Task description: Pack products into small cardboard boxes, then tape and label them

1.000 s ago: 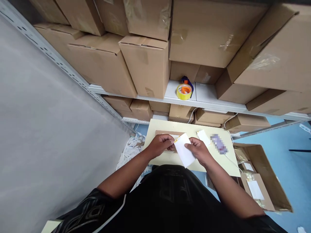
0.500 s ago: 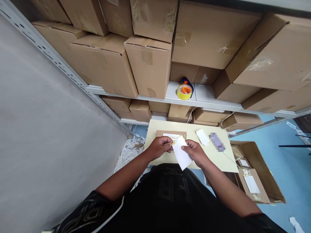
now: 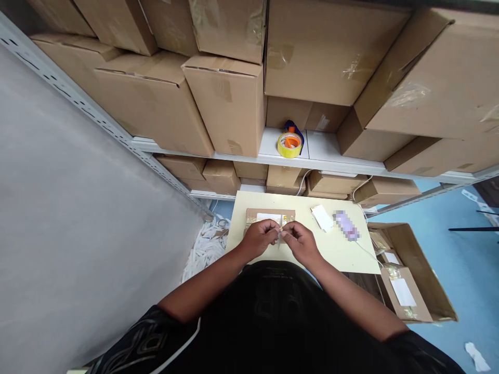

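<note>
Turned nearly edge-on, a white label point(image 3: 279, 242) with a yellow-marked end is pinched between my two hands. My left hand point(image 3: 259, 236) has its thumb and fingers closed on the label from the left. From the right, my right hand point(image 3: 301, 241) pinches it too, the fingertips of both hands almost meeting. Just behind them a small cardboard box point(image 3: 251, 213) lies on the cream table point(image 3: 335, 259), with a white sheet point(image 3: 268, 216) and clear tape on its top. The hands partly cover the box.
More white labels point(image 3: 322, 218) lie on the table beside a blurred purple object point(image 3: 346, 225) with a cable. An open carton point(image 3: 432, 275) with packed boxes stands at the right. Yellow tape point(image 3: 289, 151) rests on the shelf among cardboard boxes point(image 3: 224, 109); paper strips point(image 3: 205, 244) cover the floor at left.
The label has turned from facing up to nearly edge-on. My right hand has moved left and up, closer to my left hand. The whole view has shifted slightly.
</note>
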### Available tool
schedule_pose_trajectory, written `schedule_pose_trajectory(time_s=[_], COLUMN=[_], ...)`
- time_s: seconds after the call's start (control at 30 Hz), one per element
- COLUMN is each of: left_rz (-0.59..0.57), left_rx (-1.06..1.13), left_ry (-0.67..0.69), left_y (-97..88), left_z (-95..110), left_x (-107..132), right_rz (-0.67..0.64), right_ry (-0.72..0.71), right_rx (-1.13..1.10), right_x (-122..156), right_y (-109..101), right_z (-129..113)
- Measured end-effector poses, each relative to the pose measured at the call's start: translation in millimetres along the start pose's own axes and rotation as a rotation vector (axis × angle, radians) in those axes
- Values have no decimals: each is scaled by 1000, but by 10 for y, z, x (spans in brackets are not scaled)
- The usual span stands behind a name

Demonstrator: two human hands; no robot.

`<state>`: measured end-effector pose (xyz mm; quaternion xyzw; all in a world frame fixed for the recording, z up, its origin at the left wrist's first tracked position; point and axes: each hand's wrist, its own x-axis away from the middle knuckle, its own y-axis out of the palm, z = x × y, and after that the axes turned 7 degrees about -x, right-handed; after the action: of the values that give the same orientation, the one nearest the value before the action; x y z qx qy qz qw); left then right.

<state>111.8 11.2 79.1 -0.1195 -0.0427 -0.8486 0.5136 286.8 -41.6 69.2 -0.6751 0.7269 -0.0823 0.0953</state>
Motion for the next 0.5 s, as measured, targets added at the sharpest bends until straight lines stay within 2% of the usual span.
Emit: schedule_pose_trajectory(time_s=[0.13,0.23,0.37,0.5], left_rz=[16,141,362,506], left_rx=[-79,-123,-162,-186], left_ry=[11,-32,-169,-337], left_y=[21,-146,-664,-1274], left_z=[-76,-249,-671,-1194], left_x=[0,38,260,679], right_rz=[-8,29,85,94], right_ry=[-56,45,244,332], right_rx=[78,19,-160,-269], right_x=[-42,-128,-271,-353], right_y=[91,109,156,290], right_z=[34,134,272,340])
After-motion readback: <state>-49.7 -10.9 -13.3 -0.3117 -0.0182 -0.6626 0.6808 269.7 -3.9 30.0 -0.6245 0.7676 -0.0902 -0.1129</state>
